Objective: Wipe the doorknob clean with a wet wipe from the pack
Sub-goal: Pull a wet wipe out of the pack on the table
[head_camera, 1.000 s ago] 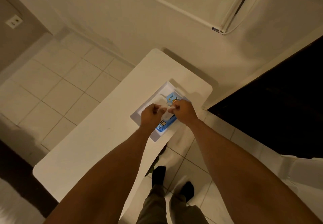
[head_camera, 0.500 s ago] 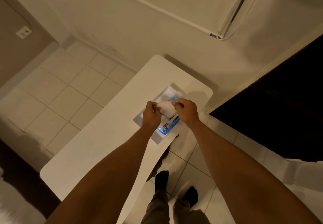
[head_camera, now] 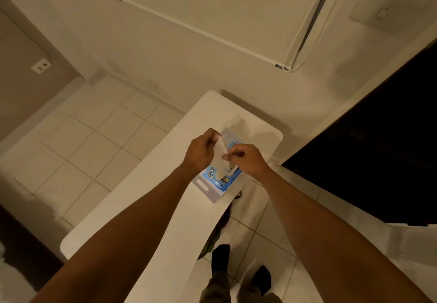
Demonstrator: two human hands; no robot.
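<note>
Both hands work together just above the pack point(head_camera: 220, 177), which lies on the narrow white desk point(head_camera: 151, 208) toward its 1 o'clock end. The left hand point(head_camera: 199, 152) has its grip pinched on the upper part of a wet wipe point(head_camera: 219, 158), thumb and fingers pressed together on the sheet near 12 o'clock of it. The right hand point(head_camera: 248, 161) pinches the same wipe lower down on its 3 o'clock edge, fingertips closed on the fabric. Holding it at two spots like this most likely serves to spread the folded sheet open, or to pull it free of the next one in the pack; its lower end hangs toward the pack's opening, and I cannot tell whether it is fully clear of it.

The wipe is thin, white, limp and slightly translucent, draping in a narrow strip between the two grips. The pack is a soft, flat, glossy pouch, blue with cartoon printing and a clear rim, resting flat so that it stays put during the pull. The desk is smooth, matte and round-cornered. Below it is a pale tiled floor point(head_camera: 94, 142).

The doorknob is not in view; a dark area fills the frame at 3 o'clock.
</note>
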